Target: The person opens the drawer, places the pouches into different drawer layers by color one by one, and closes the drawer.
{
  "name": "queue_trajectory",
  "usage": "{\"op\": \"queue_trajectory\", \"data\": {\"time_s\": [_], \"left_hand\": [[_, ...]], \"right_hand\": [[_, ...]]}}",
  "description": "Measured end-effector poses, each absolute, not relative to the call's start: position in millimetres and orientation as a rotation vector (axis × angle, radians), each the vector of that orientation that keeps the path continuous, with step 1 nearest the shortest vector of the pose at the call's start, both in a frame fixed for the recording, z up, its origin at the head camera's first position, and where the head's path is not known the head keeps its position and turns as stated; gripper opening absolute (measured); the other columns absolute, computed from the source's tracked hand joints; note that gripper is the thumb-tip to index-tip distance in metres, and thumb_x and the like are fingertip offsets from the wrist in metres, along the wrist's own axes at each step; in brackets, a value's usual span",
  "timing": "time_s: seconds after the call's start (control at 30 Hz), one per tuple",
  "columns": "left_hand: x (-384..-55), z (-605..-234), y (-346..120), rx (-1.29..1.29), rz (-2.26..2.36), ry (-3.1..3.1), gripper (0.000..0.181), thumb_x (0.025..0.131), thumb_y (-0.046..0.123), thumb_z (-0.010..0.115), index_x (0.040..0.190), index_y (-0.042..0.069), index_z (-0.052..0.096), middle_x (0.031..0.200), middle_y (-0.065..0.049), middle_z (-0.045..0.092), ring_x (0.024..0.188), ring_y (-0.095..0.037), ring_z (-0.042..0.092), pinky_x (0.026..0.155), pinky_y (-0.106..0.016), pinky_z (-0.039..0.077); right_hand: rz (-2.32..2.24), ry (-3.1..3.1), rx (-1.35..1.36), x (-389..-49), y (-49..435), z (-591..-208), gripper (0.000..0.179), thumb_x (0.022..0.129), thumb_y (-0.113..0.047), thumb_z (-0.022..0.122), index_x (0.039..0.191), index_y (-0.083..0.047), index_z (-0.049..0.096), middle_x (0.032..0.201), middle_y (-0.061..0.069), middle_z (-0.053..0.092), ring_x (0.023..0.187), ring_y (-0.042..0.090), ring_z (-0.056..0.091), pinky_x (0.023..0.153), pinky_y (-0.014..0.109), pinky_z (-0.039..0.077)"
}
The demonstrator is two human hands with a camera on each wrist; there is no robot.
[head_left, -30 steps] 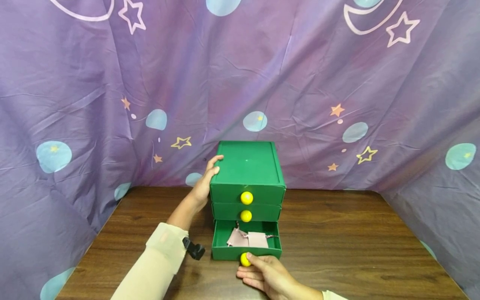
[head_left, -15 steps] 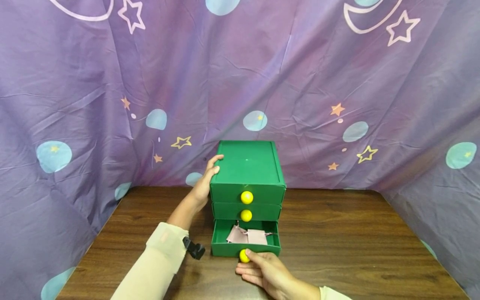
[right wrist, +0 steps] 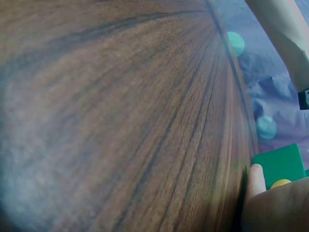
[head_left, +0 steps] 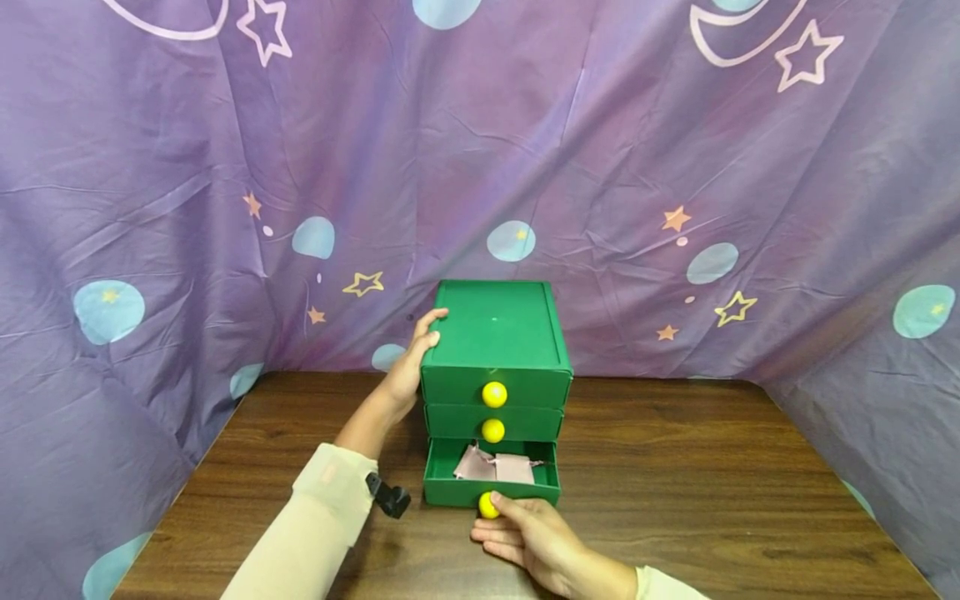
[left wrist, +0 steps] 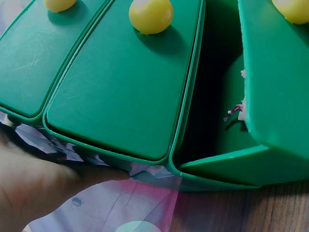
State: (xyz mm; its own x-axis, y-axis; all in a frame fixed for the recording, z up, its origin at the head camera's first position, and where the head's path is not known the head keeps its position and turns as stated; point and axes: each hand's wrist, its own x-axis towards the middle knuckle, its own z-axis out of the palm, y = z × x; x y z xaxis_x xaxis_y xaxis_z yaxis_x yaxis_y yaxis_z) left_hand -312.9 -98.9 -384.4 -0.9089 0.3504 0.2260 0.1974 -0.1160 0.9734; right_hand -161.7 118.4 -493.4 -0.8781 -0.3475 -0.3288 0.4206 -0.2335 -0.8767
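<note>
A green drawer cabinet (head_left: 495, 327) with yellow ball knobs stands on the table in the head view. Its bottom drawer (head_left: 450, 495) is pulled partway out, while the two above sit closed. Inside lie two small pale pink drawstring pouches (head_left: 513, 468), mostly hidden by the drawer front in the left wrist view. My right hand (head_left: 536, 537) holds the bottom drawer's yellow knob (head_left: 488, 505), thumb on it and the other fingers stretched out below. Against the cabinet's left side rests my left hand (head_left: 411, 362), fingertips at the top edge.
The dark wood table (head_left: 690, 492) extends to both sides of the cabinet. Behind it hangs a purple cloth (head_left: 600, 167) printed with stars and moons. A black strap mount (head_left: 388, 496) sits on the left wrist.
The bottom drawer has slid a little inward, toward the cabinet, with my right hand following on its knob. The left hand stays in place.
</note>
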Motion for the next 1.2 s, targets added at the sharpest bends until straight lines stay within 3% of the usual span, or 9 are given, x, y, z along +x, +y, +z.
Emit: {"op": "queue_trajectory", "data": {"time_s": [0.73, 1.2], "left_hand": [[-313, -385, -99, 0.633, 2.181, 2.026, 0.055, 0.107, 0.027, 0.027, 0.161, 0.021, 0.021, 0.162, -0.019, 0.023, 0.137, -0.034, 0.034, 0.117, -0.05, 0.023], [-313, -386, -100, 0.634, 2.189, 2.011, 0.056, 0.106, 0.027, 0.027, 0.161, 0.02, 0.021, 0.158, -0.021, 0.03, 0.132, -0.033, 0.039, 0.112, -0.045, 0.029]], "right_hand": [[-2.15, 1.563, 0.064, -169, 120, -492, 0.037, 0.104, -0.031, 0.061, 0.114, 0.005, 0.065, 0.102, 0.018, 0.076, 0.094, 0.02, 0.075, 0.086, 0.033, 0.059], [-2.148, 1.562, 0.055, -175, 120, -492, 0.037, 0.105, -0.032, 0.059, 0.112, 0.005, 0.065, 0.101, 0.017, 0.076, 0.094, 0.019, 0.075, 0.086, 0.032, 0.059]]}}
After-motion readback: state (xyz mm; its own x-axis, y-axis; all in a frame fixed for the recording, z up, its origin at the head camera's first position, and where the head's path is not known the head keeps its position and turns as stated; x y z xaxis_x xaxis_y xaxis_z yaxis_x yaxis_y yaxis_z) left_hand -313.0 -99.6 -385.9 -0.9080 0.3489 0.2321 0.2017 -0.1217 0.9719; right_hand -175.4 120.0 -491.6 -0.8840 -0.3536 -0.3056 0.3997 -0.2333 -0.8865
